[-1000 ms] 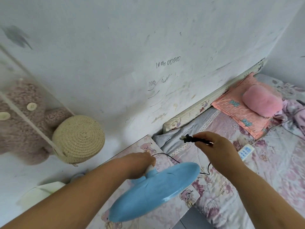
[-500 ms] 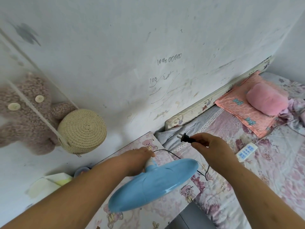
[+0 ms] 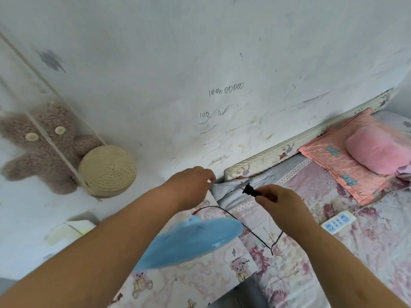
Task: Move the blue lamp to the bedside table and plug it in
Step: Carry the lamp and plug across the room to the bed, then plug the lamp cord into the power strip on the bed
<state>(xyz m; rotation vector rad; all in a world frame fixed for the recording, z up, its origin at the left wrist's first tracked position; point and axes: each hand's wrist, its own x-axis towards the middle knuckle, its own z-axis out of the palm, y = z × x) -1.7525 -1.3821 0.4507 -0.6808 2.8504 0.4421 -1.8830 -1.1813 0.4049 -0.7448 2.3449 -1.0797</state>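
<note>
The right hand [image 3: 282,207] pinches the black plug [image 3: 250,189] above the bed [image 3: 333,252]. The left hand [image 3: 191,185], grip state unclear, reaches past the blue lamp [image 3: 189,241] over the bench [image 3: 189,285].

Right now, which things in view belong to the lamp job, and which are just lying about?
Job:
blue lamp
black plug, pinched in the right hand
black cord
power strip on the bed
left hand

Lying about:
plush bear
woven round bag
pink pillow
</note>
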